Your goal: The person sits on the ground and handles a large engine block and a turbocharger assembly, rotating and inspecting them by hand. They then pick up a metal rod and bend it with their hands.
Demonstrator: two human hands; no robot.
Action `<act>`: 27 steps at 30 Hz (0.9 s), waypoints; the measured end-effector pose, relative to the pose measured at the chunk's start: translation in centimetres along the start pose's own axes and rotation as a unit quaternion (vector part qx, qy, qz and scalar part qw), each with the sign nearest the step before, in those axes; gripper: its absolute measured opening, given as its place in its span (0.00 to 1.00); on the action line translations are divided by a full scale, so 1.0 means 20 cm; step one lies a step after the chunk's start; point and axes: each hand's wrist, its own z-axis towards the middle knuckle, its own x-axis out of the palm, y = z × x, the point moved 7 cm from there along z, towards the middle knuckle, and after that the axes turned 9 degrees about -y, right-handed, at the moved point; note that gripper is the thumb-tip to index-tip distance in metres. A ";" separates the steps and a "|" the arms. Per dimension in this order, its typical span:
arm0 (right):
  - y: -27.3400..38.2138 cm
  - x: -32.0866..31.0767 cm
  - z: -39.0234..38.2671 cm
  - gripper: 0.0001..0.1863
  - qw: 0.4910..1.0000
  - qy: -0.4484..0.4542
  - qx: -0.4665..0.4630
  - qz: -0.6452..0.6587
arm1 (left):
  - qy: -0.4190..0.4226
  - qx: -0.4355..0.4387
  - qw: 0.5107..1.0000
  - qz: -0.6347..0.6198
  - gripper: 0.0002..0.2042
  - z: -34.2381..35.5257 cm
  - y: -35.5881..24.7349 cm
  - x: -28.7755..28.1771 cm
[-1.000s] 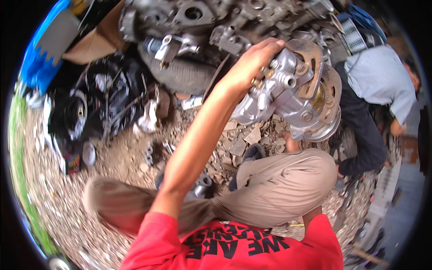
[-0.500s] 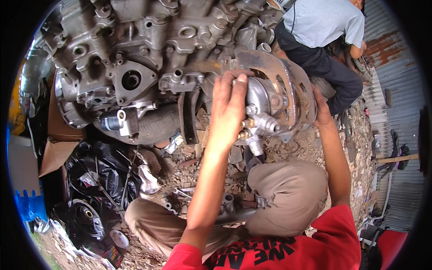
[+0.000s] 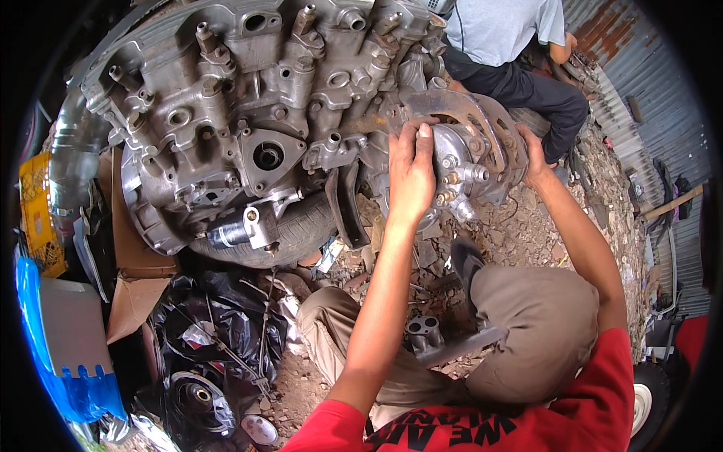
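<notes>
A silver pump-like part [image 3: 455,151] with several small fittings, fixed to a rusty slotted metal bracket [image 3: 486,128], is held against the right side of a large grey engine block [image 3: 226,98]. My left hand [image 3: 413,162] is closed on the pump's left side, fingertips at its top beside the bracket. My right hand [image 3: 535,157] grips the bracket's right edge. A curved metal bracket [image 3: 343,207] stands just left of the pump. Below, a metal fitting [image 3: 423,331] and a pipe lie on the ground by my legs.
A tire [image 3: 297,237] sits under the engine. Black plastic bags [image 3: 211,316], cardboard [image 3: 132,301] and a yellow crate [image 3: 41,218] lie left. Another person [image 3: 512,75] is at top right, beside a corrugated metal wall [image 3: 670,113]. Rubble covers the ground [image 3: 565,233].
The pump moved in toward the engine block, which now fills more of the view as the camera swung. My right hand came into view on the bracket. The other person appears higher up.
</notes>
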 end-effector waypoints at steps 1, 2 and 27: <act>-0.02 -0.03 0.01 0.25 1.000 0.015 0.017 -0.001 | -0.003 -0.012 1.000 0.009 0.18 -0.01 -0.01 0.00; -0.02 -0.04 0.03 0.25 1.000 0.013 0.005 0.000 | -0.003 -0.016 1.000 0.009 0.19 -0.02 0.01 0.00; -0.07 -0.07 0.12 0.48 0.806 0.277 -0.502 -0.146 | -0.160 -0.150 0.971 0.091 0.24 -0.55 0.21 -0.47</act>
